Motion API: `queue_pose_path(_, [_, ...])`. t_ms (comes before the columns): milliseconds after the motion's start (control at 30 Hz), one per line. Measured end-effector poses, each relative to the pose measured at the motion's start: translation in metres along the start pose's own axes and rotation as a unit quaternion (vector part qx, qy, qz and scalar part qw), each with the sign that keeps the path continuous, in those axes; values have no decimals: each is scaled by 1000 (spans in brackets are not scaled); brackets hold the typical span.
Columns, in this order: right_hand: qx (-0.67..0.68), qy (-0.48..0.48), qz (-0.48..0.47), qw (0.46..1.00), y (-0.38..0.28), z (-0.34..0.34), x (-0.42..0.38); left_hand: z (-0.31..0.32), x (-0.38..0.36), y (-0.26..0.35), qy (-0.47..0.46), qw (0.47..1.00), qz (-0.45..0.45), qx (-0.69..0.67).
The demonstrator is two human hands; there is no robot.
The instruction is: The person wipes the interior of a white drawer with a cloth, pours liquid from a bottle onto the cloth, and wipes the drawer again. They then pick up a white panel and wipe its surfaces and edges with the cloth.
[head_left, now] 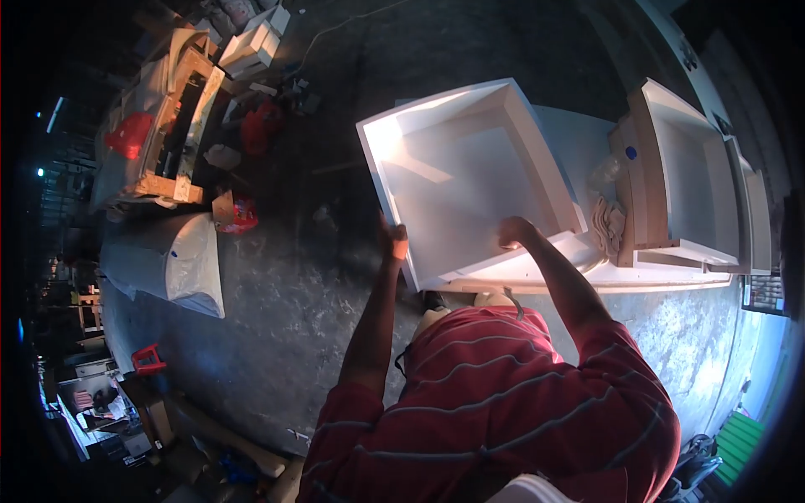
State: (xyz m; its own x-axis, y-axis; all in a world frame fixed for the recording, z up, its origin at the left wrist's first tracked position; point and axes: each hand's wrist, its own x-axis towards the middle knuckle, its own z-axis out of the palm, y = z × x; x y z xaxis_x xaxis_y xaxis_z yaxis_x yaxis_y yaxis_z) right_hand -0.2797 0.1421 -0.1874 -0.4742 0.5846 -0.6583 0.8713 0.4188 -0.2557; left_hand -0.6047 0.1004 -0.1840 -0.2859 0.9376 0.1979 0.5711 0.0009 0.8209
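A white drawer (pixel 470 180), open at the top, stands tilted in front of me with its inside towards me. My left hand (pixel 394 241) grips its left wall near the front corner, fingers closed round the edge. Over the drawer's inner bottom, towards the right side, is my right hand (pixel 516 233), its fingers curled closed. Whatever may be in that fist is hidden. Beneath the drawer lies a white panel (pixel 545 270) with a pale wooden edge.
On the right stands another white drawer (pixel 696 180) with wooden sides, beside a crumpled beige cloth (pixel 608 226). At the left are a wooden frame (pixel 189 138), a plastic-wrapped piece (pixel 172 260) and a red stool (pixel 148 359). The floor (pixel 277 335) is dark concrete.
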Motion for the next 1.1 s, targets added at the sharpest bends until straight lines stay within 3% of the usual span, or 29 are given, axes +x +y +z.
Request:
queue_pose_path(33, [-2, -93, -85, 992, -5, 4, 20, -1, 4, 5, -22, 997, -20, -68])
queue_pose_path(67, [196, -125, -134, 963, -24, -1, 19, -4, 1, 9, -22, 997, -24, -73])
queue_pose_path(100, [385, -148, -176, 894, -50, -13, 13, -4, -1, 16, -21, 999, -34, -33])
queue_pose_path(133, [337, -55, -123, 932, -93, -25, -6, -1, 2, 20, -19, 999, -41, 6])
queue_pose_path(200, [385, -103, -168, 902, -128, -6, 20, 2, 1, 22, -8, 999, -41, -13])
queue_pose_path(300, [367, -104, -106, 918, -153, -23, 11, -1, -4, 22, -35, 997, 38, 54])
queue_pose_path(367, [364, -108, -67, 923, -146, -37, 10, 10, -2, 15, -11, 1000, 15, 8])
queue_pose_path(433, [387, -21, -206, 899, -126, -50, 15, 8, 0, 21, 13, 999, -15, -34])
queue_pose_path(500, [508, 33, 13, 861, -116, -76, 10, 1, -1, 30, -15, 998, -31, -46])
queue_pose_path(533, [463, 167, 11, 870, -112, -81, 25, 13, -4, 11, -7, 998, -40, -49])
queue_pose_path(567, [323, 306, 50, 894, -127, -108, 22, 34, -12, -23, -14, 992, 45, 118])
queue_pose_path(600, [252, 387, 54, 886, -135, -128, 27, 48, -19, -42, -24, 950, 127, 283])
queue_pose_path(633, [134, 526, -68, 837, -151, -145, 30, 44, -17, -31, -19, 951, 118, 283])
queue_pose_path(667, [202, 522, -98, 823, -181, -168, 23, 33, -14, -10, 29, 984, 76, 156])
queue_pose_path(700, [188, 496, -225, 818, -175, -164, 51, 27, -17, 2, 74, 996, 33, 27])
queue_pose_path(733, [-46, 548, -244, 799, -171, -150, 91, 41, -24, -20, 76, 996, 30, 31])
queue_pose_path(767, [182, 466, -242, 831, -197, -160, 81, 66, -37, -62, 58, 995, 64, -55])
queue_pose_path(800, [22, 427, -255, 867, -198, -167, 91, 80, -41, -87, 41, 984, 100, -139])
queue_pose_path(833, [68, 405, -239, 880, -195, -177, 107, 20, -22, 15, 78, 986, 5, -145])
queue_pose_path(867, [113, 381, -224, 890, -192, -189, 127, 6, -16, 28, 81, 987, 7, -139])
queue_pose_path(933, [76, 451, -145, 877, -181, -213, 178, -11, -15, 35, -56, 938, -193, -281])
queue_pose_path(1000, [-9, 540, -120, 833, -178, -242, 199, -14, -15, 37, -66, 956, -167, -231])
queue_pose_path(1033, [-9, 536, -123, 835, -179, -246, 208, -6, -15, 25, -1, 994, -55, -91])
queue_pose_path(1067, [-34, 532, -105, 840, -183, -247, 215, 2, -18, 15, 62, 995, 59, 53])
queue_pose_path(1100, [-61, 531, -86, 841, -187, -249, 219, -4, -17, 28, 30, 998, -17, -61])
